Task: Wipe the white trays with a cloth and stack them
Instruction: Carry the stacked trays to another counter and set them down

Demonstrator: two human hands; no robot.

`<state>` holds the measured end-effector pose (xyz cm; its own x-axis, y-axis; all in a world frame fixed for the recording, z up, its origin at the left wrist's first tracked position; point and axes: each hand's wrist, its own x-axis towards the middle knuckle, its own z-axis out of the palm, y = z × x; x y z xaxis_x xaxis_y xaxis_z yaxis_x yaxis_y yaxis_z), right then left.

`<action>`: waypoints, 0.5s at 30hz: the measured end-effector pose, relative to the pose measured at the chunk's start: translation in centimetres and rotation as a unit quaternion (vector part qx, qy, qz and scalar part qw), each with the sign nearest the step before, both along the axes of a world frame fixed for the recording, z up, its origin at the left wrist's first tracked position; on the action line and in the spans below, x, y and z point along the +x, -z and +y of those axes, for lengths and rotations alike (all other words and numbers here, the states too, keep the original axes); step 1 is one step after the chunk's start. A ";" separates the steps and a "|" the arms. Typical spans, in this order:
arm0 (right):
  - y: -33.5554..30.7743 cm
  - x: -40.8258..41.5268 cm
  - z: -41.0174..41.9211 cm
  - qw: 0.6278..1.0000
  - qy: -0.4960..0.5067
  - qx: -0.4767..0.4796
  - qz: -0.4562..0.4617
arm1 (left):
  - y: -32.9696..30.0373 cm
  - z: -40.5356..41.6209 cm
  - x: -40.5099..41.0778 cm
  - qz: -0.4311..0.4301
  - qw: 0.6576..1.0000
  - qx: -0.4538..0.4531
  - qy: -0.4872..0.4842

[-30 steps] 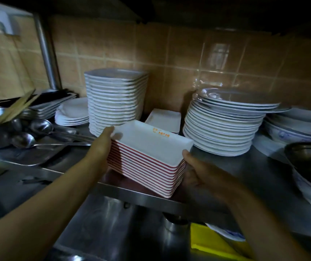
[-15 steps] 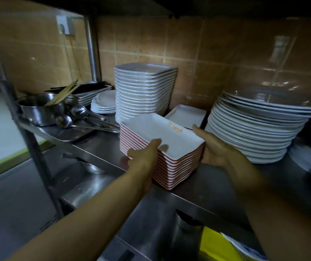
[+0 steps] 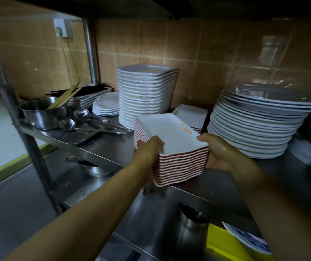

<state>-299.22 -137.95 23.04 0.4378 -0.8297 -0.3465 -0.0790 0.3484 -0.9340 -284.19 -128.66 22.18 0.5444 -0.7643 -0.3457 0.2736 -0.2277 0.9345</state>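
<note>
Left hand [image 3: 149, 147] and right hand [image 3: 219, 152]: each grip clasps an opposite near corner of the stack of white rectangular trays with red-striped rims [image 3: 171, 146], thumbs over the top rim. Stack sits at the front edge of the steel shelf [image 3: 102, 146]. Top tray smooth, matte, shallow, rounded corners, small orange print. Behind: tall stack of glossy white square plates [image 3: 145, 95]; right: round white plates [image 3: 254, 129].

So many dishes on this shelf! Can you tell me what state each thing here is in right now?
Red-edged white tray stack: neatly stacked, on the steel shelf near its front edge.
Left hand: grips the stack's left corner.
Right hand: grips the stack's right side.
Square plate stack: tall, upright.
Round plate stack: upright.
Steel pot: holds chopsticks.
Ladles: lying flat.
</note>
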 end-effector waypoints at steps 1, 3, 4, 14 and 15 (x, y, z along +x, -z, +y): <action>0.0 0.3 0.9 1.000 0.010 0.000 0.000 | 0.0 0.1 0.7 0.004 1.000 -0.003 0.018; -0.1 1.0 2.6 1.000 0.025 -0.006 0.000 | -0.2 0.5 2.2 0.001 0.998 -0.007 0.070; -0.1 1.3 3.5 0.999 0.031 -0.009 0.000 | -0.2 0.6 3.1 -0.001 0.995 -0.010 0.098; 1.0 6.1 8.7 0.986 0.157 -0.049 0.002 | -1.1 -0.1 9.4 0.016 0.963 -0.041 0.268; 1.0 6.3 8.9 0.985 0.168 -0.048 0.008 | -1.2 -0.1 9.7 0.017 0.960 -0.044 0.275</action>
<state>-292.92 -129.05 22.01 0.1292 -0.9558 -0.2641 0.0110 0.2677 -0.9634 -274.50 -128.78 23.33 0.0395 -0.9599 -0.2774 0.1660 -0.2675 0.9492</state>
